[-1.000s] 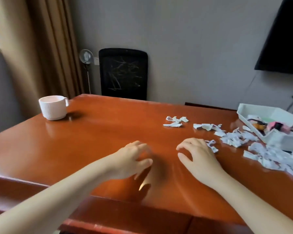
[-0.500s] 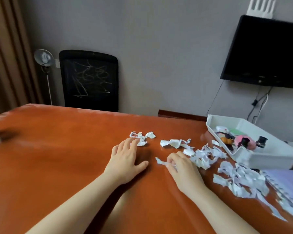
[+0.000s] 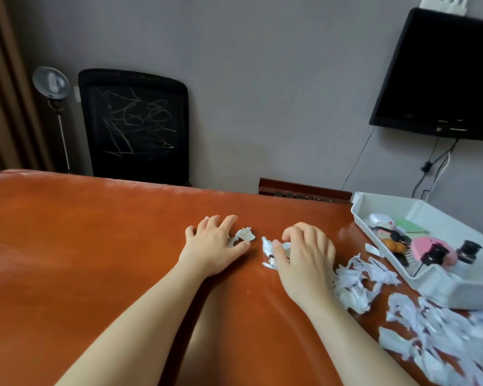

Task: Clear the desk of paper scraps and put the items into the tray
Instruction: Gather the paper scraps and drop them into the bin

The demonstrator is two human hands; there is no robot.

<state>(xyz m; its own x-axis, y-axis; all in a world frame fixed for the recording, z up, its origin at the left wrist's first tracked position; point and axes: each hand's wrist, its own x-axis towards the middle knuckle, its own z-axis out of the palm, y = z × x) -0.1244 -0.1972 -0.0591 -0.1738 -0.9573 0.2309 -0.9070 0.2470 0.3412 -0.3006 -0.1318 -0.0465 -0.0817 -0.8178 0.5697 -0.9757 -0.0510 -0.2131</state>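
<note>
White paper scraps lie on the red-brown desk (image 3: 95, 246). My left hand (image 3: 215, 246) lies spread on the desk, its fingers touching a small clump of scraps (image 3: 244, 235). My right hand (image 3: 304, 257) is cupped over another clump of scraps (image 3: 271, 250), fingers curled round it. Larger heaps of scraps (image 3: 357, 282) and more scraps (image 3: 444, 338) spread to the right. The white tray (image 3: 441, 282) sits at the right desk edge and holds several small items, among them a pink brush (image 3: 432, 250).
A black chair back (image 3: 134, 123) stands behind the desk, beside a small fan on a stand (image 3: 50, 84). A dark screen (image 3: 444, 76) hangs on the wall at right, cables dangling under it. A curtain hangs at the far left.
My view swung right and closer, so the mug left the frame. Both hands slid forward to the scraps; the right hand has closed over a clump and the left reached the small clump.
</note>
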